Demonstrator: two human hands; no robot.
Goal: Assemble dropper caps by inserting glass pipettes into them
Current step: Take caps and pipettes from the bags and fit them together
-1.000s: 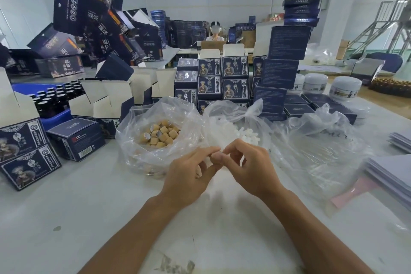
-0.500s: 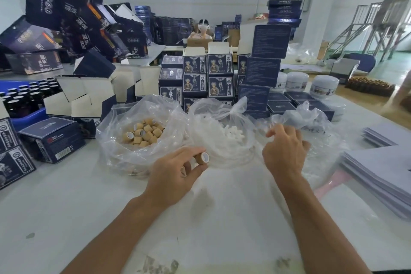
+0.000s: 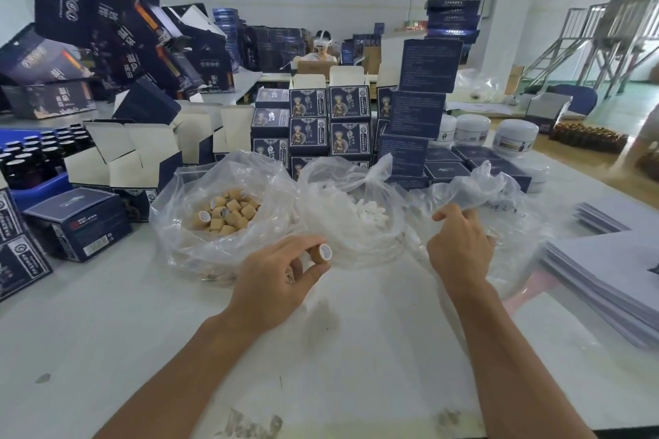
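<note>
- Left hand [image 3: 276,280] pinches one tan dropper cap [image 3: 320,253] between thumb and forefinger, white-lined opening turned toward the right; held above the white table [image 3: 107,349], just in front of the middle bag [image 3: 353,210].
- Middle bag: clear plastic, holds small white pieces, too blurred to name.
- Left of the middle bag, touching it: an open clear bag [image 3: 217,210] with a heap of loose tan caps [image 3: 228,212].
- Right hand [image 3: 460,246] sits right of the middle bag, fingers curled onto the crumpled film of a third clear bag [image 3: 506,203]; whether it actually grips the film, cannot tell.
- Behind the middle bag: stacked dark blue cartons [image 3: 326,125].
- Far right of the middle bag: a pile of pale sheets [image 3: 606,271].
</note>
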